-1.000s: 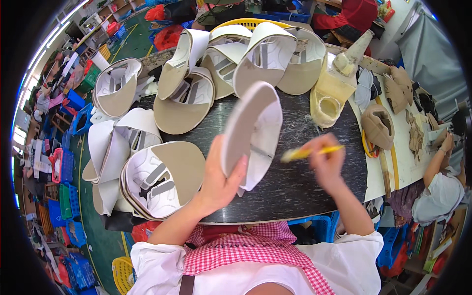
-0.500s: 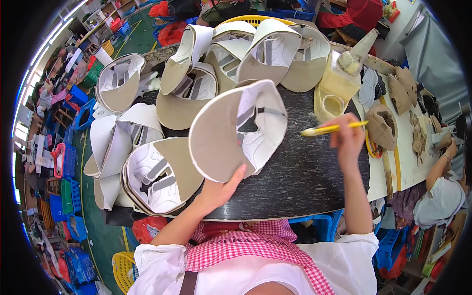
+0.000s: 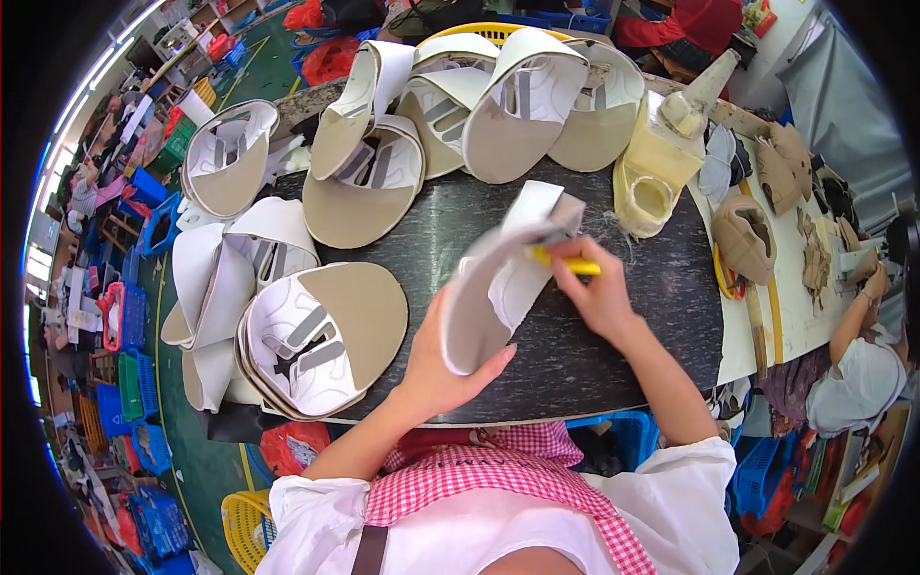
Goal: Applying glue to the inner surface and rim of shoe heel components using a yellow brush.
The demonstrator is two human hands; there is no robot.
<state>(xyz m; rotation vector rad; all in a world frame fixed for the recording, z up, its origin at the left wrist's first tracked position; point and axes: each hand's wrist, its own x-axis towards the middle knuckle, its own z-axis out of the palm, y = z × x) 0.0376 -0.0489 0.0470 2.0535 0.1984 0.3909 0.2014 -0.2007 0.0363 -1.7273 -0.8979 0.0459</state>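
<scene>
My left hand (image 3: 436, 359) grips a curved, visor-shaped piece (image 3: 474, 316), beige outside with a white inside. It is tilted on edge above the dark tabletop (image 3: 575, 383), and its upper part is blurred. In my right hand (image 3: 599, 297) is a brush with a yellow handle (image 3: 580, 266), its tip against the piece's upper inner side. The tip is smeared by motion. Left of my left hand sits a nested stack of similar beige-and-white pieces (image 3: 369, 307). Beyond my right hand stands a cut-open, yellowish plastic container (image 3: 661, 153) with a round opening facing me.
More beige-and-white pieces (image 3: 522, 134) line the far table edge, with others (image 3: 206, 264) at the left. On the right, a pale side table (image 3: 791, 331) bears beige shoe-like parts (image 3: 743, 244). A co-worker's arm (image 3: 853, 326) reaches in there. Blue baskets (image 3: 613, 436) stand below the table.
My right hand has moved left, bringing the brush to the piece. My left hand has turned the piece onto its edge and shifted it slightly right.
</scene>
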